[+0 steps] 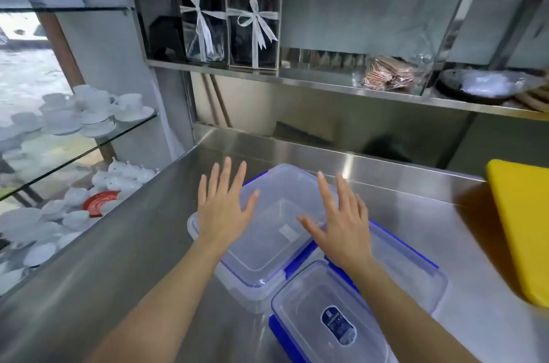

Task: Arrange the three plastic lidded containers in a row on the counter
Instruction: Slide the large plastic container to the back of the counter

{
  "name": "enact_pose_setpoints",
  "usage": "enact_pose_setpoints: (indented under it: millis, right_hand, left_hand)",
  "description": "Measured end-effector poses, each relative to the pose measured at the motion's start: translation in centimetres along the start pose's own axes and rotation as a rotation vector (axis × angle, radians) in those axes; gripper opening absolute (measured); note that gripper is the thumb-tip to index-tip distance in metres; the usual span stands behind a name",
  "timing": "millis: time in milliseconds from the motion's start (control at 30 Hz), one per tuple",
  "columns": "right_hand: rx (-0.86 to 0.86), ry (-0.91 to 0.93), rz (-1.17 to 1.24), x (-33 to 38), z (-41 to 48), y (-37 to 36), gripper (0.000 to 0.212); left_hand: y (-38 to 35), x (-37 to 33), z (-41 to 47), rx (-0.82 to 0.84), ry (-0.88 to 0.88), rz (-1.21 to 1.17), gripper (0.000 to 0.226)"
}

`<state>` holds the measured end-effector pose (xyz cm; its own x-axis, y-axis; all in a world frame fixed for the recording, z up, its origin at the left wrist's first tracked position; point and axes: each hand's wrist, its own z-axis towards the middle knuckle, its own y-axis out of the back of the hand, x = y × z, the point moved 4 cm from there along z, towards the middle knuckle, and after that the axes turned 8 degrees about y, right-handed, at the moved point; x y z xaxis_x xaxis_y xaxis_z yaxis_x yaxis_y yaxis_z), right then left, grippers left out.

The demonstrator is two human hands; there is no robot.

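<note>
Three clear plastic containers with blue lid clips stand close together on the steel counter [124,258]. The largest container [267,244] is at the middle. A second container [410,270] lies to its right, partly under my right arm. The smallest container [323,324], with a dark blue label, sits nearest to me. My left hand [222,208] hovers flat with fingers spread over the large container's left edge. My right hand [341,223] is spread over its right edge. Neither hand grips anything.
A yellow cutting board [523,229] lies at the counter's right. Steel shelves behind hold ribbon-tied gift boxes [252,27] and wrapped goods [389,71]. Glass shelves on the left carry white cups and teapots [89,113].
</note>
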<state>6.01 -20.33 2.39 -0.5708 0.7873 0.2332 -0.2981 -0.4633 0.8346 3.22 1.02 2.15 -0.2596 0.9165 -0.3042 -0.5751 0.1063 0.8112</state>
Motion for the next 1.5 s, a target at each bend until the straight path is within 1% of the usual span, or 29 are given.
enact_pose_setpoints:
  millis: [33, 100, 167, 333, 400, 500, 567, 700, 867, 933, 1000, 1067, 1133, 1200, 1233, 1267, 1300, 1367, 1400, 1433, 1500]
  right_hand:
    - [0.043, -0.019, 0.025, 0.0, -0.4, -0.6, 0.076]
    - [0.114, -0.054, 0.042, -0.2, -1.0, -2.1, 0.077]
    - [0.198, -0.109, 0.065, -0.5, -1.8, -3.7, 0.078]
    - [0.323, -0.274, 0.001, -0.8, -3.0, -5.4, 0.084]
    - [0.346, -0.314, -0.007, -0.4, -3.3, -5.4, 0.082]
    - [0.351, -0.330, -0.051, 0.1, -3.0, -4.9, 0.076]
    - [0.365, -0.356, 0.014, 0.5, -2.9, -4.8, 0.071]
    - [0.389, -0.427, 0.241, 1.0, -2.7, -5.2, 0.066]
    - [0.364, -0.403, 0.378, 0.1, -1.6, -5.9, 0.061]
    - [0.382, -0.378, 0.438, -0.5, -0.5, -6.5, 0.059]
    - [0.399, -0.362, 0.466, -1.0, 0.9, -7.1, 0.053]
    - [0.411, -0.356, 0.420, -1.3, 2.4, -7.4, 0.045]
    - [0.414, -0.315, 0.265, -1.0, 3.4, -7.4, 0.042]
    - [0.343, -0.204, 0.112, -0.1, 3.6, -6.9, 0.049]
    - [0.283, -0.126, 0.113, 0.6, 3.5, -6.5, 0.056]
    - [0.256, -0.038, 0.169, 1.4, 3.3, -6.2, 0.062]
    - [0.294, 0.064, 0.253, 2.2, 2.8, -6.1, 0.068]
    - [0.503, 0.279, 0.360, 3.9, 1.1, -6.0, 0.079]
    - [0.607, 0.375, 0.334, 4.4, 0.2, -6.3, 0.082]
    - [0.663, 0.455, 0.279, 4.4, -0.3, -6.8, 0.084]
    - [0.673, 0.522, 0.192, 4.1, -0.4, -7.5, 0.080]
  left_hand:
    - [-0.5, 0.5, -0.4, 0.041, 0.032, 0.005, 0.060]
    - [-1.7, 1.6, -0.9, 0.060, 0.060, 0.041, 0.060]
    - [-2.8, 2.7, -1.3, 0.112, 0.099, 0.076, 0.061]
    - [-4.3, 4.0, -0.6, 0.238, 0.184, 0.111, 0.064]
    - [-4.6, 4.2, -0.6, 0.278, 0.220, 0.115, 0.066]
    - [-5.2, 4.5, -0.4, 0.382, 0.248, 0.154, 0.066]
    - [-5.3, 4.5, -0.4, 0.419, 0.254, 0.148, 0.065]
    - [-5.1, 4.8, -0.1, 0.435, 0.254, 0.173, 0.066]
    - [-4.4, 5.5, -0.2, 0.442, 0.292, 0.206, 0.069]
    - [-4.2, 6.0, -0.6, 0.439, 0.322, 0.224, 0.069]
    - [-3.8, 6.5, -1.1, 0.440, 0.354, 0.228, 0.069]
    - [-3.4, 6.9, -1.7, 0.467, 0.372, 0.192, 0.070]
    - [-3.0, 7.0, -2.3, 0.523, 0.351, 0.099, 0.076]
    - [-2.6, 6.9, -3.1, 0.618, 0.255, -0.014, 0.086]
    - [-2.4, 6.8, -3.5, 0.680, 0.192, -0.063, 0.091]
    - [-2.3, 6.7, -3.7, 0.749, 0.133, -0.100, 0.095]
    - [-2.3, 6.6, -3.9, 0.812, 0.083, -0.118, 0.098]
    - [-1.9, 6.7, -4.3, 0.878, 0.000, -0.095, 0.103]
    - [-1.8, 6.8, -4.4, 0.887, -0.026, -0.078, 0.105]
    - [-1.9, 6.9, -4.3, 0.881, -0.042, -0.065, 0.106]
    - [-2.5, 7.1, -3.9, 0.834, -0.067, -0.037, 0.105]
